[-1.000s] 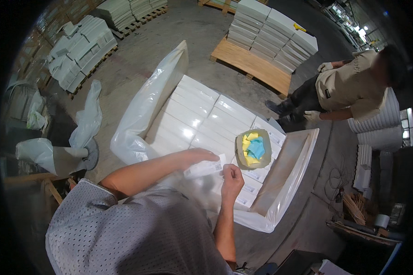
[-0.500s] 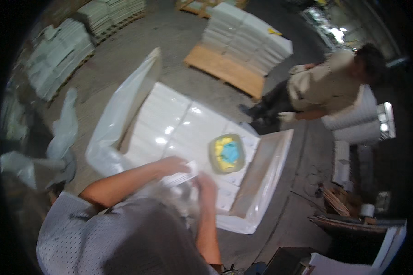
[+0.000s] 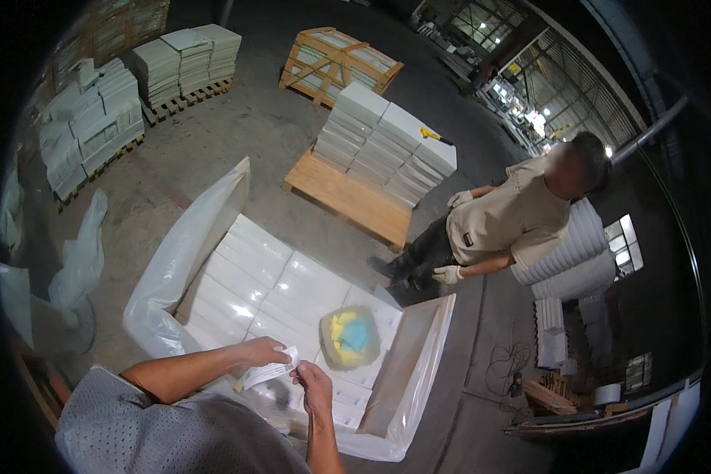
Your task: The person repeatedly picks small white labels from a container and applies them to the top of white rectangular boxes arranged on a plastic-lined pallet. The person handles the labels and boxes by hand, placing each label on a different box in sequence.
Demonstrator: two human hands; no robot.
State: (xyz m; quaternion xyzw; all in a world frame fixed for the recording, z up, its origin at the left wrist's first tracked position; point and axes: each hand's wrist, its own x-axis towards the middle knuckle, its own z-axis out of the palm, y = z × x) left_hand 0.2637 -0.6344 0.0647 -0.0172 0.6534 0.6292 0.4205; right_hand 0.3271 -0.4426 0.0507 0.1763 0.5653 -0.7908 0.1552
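Observation:
A white printed paper label (image 3: 268, 372) is held in front of me, over the near side of a large open box lined with clear plastic film (image 3: 180, 261). My left hand (image 3: 262, 351) pinches the label along its upper edge. At the label's right end, the closed fingers of my right hand (image 3: 314, 382) grip its corner. Below and beyond my hands, rows of white wrapped packs (image 3: 249, 254) fill the box. On these packs, to the right, stands a translucent tub (image 3: 328, 347) with yellow and light-blue pieces inside.
A person (image 3: 505, 217) in a beige shirt and white gloves stands beyond the box's right corner. Ahead is a wooden pallet (image 3: 347, 197) of stacked white packs with a yellow-handled tool (image 3: 436, 136) on top. A wooden crate (image 3: 336, 67) and stacks (image 3: 186, 67) stand farther back.
My view has lifted, so the box and my hands sit lower in the picture. The label has turned and shows more of its face. The person's head and body have shifted leftward in the picture.

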